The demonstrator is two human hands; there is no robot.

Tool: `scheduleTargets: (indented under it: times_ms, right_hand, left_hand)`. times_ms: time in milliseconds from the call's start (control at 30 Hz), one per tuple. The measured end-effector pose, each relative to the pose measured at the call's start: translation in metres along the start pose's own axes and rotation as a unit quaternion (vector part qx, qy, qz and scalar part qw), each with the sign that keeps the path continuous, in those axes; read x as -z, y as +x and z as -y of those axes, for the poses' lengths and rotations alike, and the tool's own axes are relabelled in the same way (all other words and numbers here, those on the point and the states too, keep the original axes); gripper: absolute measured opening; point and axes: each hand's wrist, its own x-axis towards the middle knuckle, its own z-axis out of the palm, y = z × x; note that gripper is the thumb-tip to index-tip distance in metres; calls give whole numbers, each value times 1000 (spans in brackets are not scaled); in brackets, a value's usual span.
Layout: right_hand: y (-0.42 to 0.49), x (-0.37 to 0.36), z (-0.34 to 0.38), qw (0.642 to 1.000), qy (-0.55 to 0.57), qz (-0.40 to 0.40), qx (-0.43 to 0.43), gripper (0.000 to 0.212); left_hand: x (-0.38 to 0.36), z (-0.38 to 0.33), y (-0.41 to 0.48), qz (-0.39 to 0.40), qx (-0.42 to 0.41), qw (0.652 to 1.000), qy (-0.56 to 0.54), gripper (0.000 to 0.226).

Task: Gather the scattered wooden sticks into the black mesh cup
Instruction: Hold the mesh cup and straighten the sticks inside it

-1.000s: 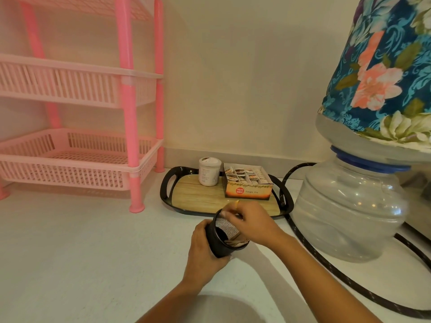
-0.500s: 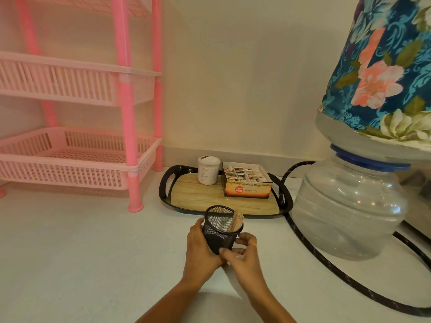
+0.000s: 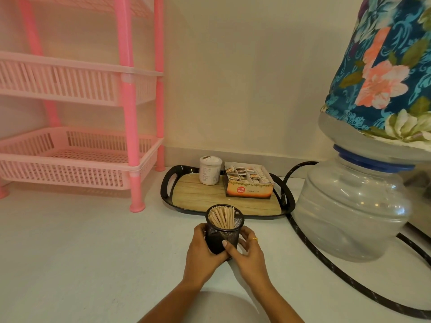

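the white counter (image 3: pixel 70 252) held no loose sticks in view. one black mesh cup (image 3: pixel 224 231) stood near centre, wrapped by the left hand (image 3: pixel 202 252) and right hand (image 3: pixel 247 251). its wooden sticks (image 3: pixel 222 219), too many to count, looked light and stiff; the cup's sides seemed the best hold.

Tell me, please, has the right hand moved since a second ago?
Yes. The right hand has dropped from the rim of the black mesh cup to its side, away from the tray.
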Motion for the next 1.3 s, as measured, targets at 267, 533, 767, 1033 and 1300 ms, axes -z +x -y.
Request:
scheduleTargets:
  times_ms: [267, 533, 767, 1033, 1300]
  right_hand:
    - [2, -4, -7, 1000, -6, -8, 16, 71]
    - [7, -2, -13, 999, -35, -6, 18, 57]
    - [8, 4, -18, 997, 31, 64, 9, 65]
    - [10, 8, -23, 999, 26, 36, -9, 81]
    - [13, 8, -16, 999, 3, 33, 5, 79]
  left_hand:
    - [1, 2, 2, 11, -4, 1000, -16, 84]
    - [10, -3, 5, 74, 7, 994, -85, 96]
    - [16, 0, 8, 94, 60, 984, -139, 81]
    - [21, 3, 9, 123, 81, 967, -208, 72]
    - [23, 2, 11, 119, 75, 969, -201, 65]
